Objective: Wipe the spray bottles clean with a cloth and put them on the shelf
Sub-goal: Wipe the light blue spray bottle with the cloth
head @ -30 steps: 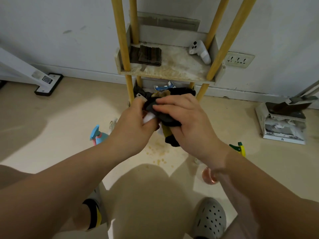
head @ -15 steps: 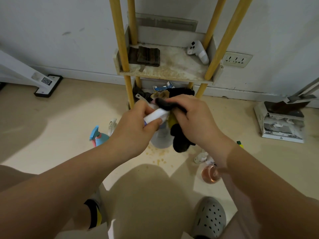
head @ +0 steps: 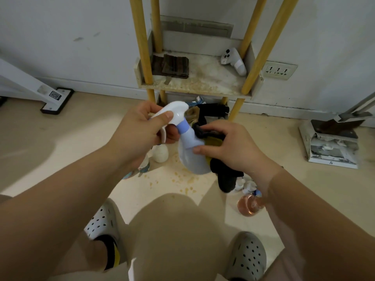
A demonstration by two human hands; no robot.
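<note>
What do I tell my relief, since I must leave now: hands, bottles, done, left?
Left hand grips the bottle by its spray head. Right hand holds the cloth against the bottle's body, thumb on it.
The bottle is in the air before the shelf, which bears no bottles. White bottle and pink bottle stand on the floor, others part hidden.
Done: wiping under way; none shelved.
Left: finish wiping, shelve it, then the floor ones.

The bottle has a white head, blue collar and pale blue body. The cloth is black and yellow. The shelf has yellow posts; its rag is brown-striped. The clogs are grey.
</note>
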